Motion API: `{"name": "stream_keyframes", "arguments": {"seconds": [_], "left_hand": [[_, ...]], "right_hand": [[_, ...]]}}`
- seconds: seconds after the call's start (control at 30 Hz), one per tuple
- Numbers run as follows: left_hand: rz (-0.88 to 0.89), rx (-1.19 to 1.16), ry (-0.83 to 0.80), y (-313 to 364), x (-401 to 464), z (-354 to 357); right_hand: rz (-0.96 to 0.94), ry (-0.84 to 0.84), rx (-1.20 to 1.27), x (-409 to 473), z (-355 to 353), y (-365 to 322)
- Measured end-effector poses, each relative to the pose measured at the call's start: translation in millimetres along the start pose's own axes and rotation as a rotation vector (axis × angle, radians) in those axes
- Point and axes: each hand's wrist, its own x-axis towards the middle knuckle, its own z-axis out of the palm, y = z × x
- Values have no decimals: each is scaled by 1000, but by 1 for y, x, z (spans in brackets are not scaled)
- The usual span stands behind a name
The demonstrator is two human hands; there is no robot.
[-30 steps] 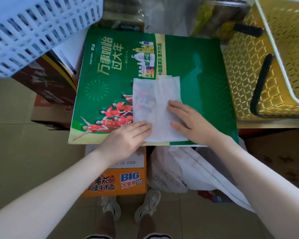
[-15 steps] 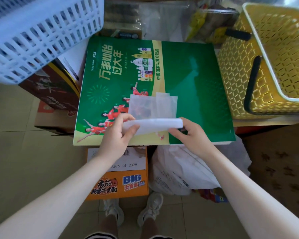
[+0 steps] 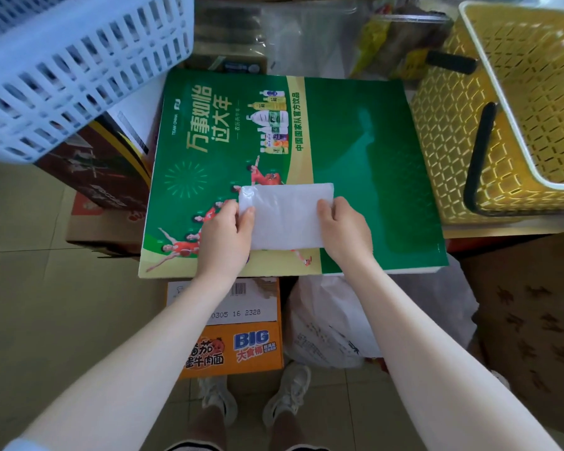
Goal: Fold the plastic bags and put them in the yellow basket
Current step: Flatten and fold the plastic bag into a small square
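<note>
A white plastic bag [image 3: 287,216], folded into a flat rectangle, lies on the green printed box [image 3: 372,177] in front of me. My left hand [image 3: 223,236] pinches the bag's left edge, thumb on top. My right hand [image 3: 344,231] pinches its right edge in the same way. The yellow basket [image 3: 443,131] stands at the right of the box, its black handle down along its near side. I see nothing inside the part of the basket that shows.
A white slatted basket [image 3: 79,60] hangs over the upper left. Cardboard boxes [image 3: 235,343] and a heap of white plastic bags [image 3: 332,327] sit on the floor under the green box. Clutter and clear plastic lie behind it. My feet stand on the tiled floor.
The bag lay long and flat under both palms. Both hands lifted its near end and folded it over away from me; it is now half as long, pinched at both sides.
</note>
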Motion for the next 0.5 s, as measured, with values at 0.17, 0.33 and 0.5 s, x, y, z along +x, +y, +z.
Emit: {"name": "stream_keyframes", "arguments": {"seconds": [0.17, 0.33, 0.5], "left_hand": [[43, 180, 40, -2, 3, 0], [497, 494, 105, -5, 6, 6], [850, 681, -177, -17, 21, 9]], "right_hand": [[66, 121, -230, 7, 8, -7], [18, 144, -368, 8, 12, -10], [-78, 185, -514, 14, 17, -9]]}}
